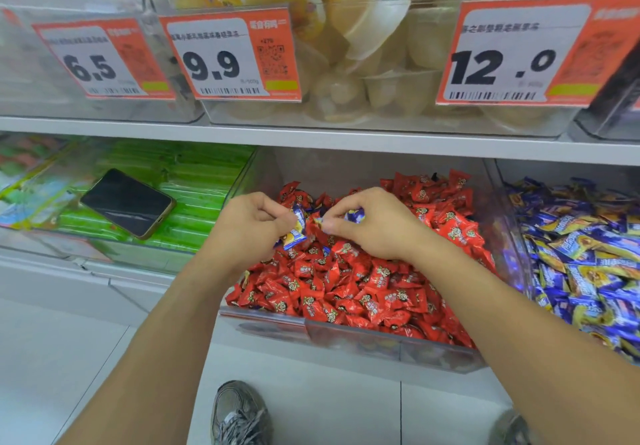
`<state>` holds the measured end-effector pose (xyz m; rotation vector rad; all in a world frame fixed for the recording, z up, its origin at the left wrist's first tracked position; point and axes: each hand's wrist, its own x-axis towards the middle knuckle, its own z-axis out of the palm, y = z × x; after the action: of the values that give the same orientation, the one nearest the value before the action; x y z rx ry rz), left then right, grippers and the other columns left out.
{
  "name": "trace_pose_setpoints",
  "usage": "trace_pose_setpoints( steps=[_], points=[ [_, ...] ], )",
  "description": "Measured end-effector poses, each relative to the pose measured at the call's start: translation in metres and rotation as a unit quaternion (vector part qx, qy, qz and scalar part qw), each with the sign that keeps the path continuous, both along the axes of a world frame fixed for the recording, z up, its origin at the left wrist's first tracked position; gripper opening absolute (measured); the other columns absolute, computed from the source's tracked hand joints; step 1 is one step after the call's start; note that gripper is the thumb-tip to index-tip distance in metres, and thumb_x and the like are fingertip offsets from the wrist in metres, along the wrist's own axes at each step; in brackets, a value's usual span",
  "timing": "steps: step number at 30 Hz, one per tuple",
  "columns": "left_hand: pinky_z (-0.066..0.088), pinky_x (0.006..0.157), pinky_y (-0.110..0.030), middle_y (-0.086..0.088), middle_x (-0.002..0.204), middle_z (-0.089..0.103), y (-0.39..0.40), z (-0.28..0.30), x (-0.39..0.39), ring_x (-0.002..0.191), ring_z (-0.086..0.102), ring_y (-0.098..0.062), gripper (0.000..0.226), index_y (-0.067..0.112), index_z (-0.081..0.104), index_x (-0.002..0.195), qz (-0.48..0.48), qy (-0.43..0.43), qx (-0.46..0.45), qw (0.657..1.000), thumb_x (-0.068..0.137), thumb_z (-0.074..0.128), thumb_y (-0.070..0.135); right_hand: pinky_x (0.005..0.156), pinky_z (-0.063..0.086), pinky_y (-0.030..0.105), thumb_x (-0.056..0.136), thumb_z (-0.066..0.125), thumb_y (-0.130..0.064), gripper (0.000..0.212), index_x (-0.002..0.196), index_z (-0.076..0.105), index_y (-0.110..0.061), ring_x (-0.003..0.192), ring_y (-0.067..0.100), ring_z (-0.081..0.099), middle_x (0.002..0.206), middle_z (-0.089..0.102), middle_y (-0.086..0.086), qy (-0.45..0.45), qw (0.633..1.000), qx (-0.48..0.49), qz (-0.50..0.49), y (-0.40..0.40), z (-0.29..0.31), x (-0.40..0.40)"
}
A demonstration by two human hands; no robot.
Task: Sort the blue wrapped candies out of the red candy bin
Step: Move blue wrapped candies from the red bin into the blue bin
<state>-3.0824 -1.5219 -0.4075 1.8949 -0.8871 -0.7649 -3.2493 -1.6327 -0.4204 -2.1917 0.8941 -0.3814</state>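
A clear bin (363,335) on the lower shelf is heaped with red wrapped candies (349,282). Both my hands hover over its back middle. My left hand (251,225) grips blue wrapped candies (296,231) that stick out below its fingers. My right hand (370,225) holds another blue candy (355,216) in its curled fingers, and its thumb and forefinger pinch at the pile. Between the two hands a few more blue wrappers peek out of the red heap.
To the right stands a bin of blue wrapped candies (581,254). On the left, a bin of green packets (194,181) has a black phone (126,202) lying on top. Upper shelf bins carry price tags (232,57). My shoes (239,413) stand on the tiled floor.
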Motion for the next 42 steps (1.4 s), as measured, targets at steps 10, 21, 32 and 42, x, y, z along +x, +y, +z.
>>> trace_pose_setpoints(
  steps=[10, 21, 32, 42],
  points=[
    [0.035, 0.043, -0.025, -0.011, 0.082, 0.065, -0.013, 0.011, -0.058, 0.047, 0.042, -0.017, 0.023, 0.010, 0.059, 0.116, -0.117, 0.161, -0.126, 0.972, 0.093, 0.061, 0.011, 0.046, 0.034, 0.025, 0.092, 0.064, -0.036, 0.035, 0.116, 0.057, -0.011, 0.050, 0.017, 0.048, 0.073, 0.059, 0.015, -0.225, 0.924, 0.309, -0.028, 0.020, 0.026, -0.037],
    [0.046, 0.048, -0.023, -0.005, 0.085, 0.071, -0.029, 0.025, -0.174, 0.051, 0.054, -0.004, 0.017, 0.010, 0.069, 0.104, -0.210, 0.039, -0.189, 0.959, 0.088, 0.069, 0.011, 0.055, 0.052, 0.029, 0.090, 0.068, -0.021, 0.004, 0.092, 0.066, -0.024, 0.071, 0.030, 0.055, 0.088, 0.067, -0.003, -0.197, 0.966, 0.127, -0.108, 0.017, 0.056, -0.180],
    [0.037, 0.090, -0.015, 0.003, 0.123, 0.061, -0.101, 0.042, -0.262, 0.115, 0.054, -0.013, 0.047, 0.015, 0.053, 0.130, -0.318, -0.250, -0.118, 0.907, 0.088, 0.066, 0.033, 0.076, 0.057, 0.049, 0.065, 0.084, -0.042, 0.073, 0.124, 0.047, -0.021, 0.081, 0.022, 0.067, 0.103, 0.069, 0.008, -0.080, 0.965, 0.054, -0.243, -0.042, 0.036, -0.266],
    [0.033, 0.102, -0.026, 0.002, 0.118, 0.057, -0.037, 0.012, -0.165, 0.116, 0.049, -0.019, 0.034, 0.023, 0.063, 0.116, -0.215, -0.380, -0.037, 0.899, 0.089, 0.056, 0.041, 0.088, 0.050, 0.038, 0.082, 0.069, -0.015, 0.060, 0.137, 0.049, -0.031, 0.099, 0.023, 0.064, 0.127, 0.062, 0.006, -0.011, 0.980, -0.021, -0.199, -0.034, 0.033, -0.260]
  ],
)
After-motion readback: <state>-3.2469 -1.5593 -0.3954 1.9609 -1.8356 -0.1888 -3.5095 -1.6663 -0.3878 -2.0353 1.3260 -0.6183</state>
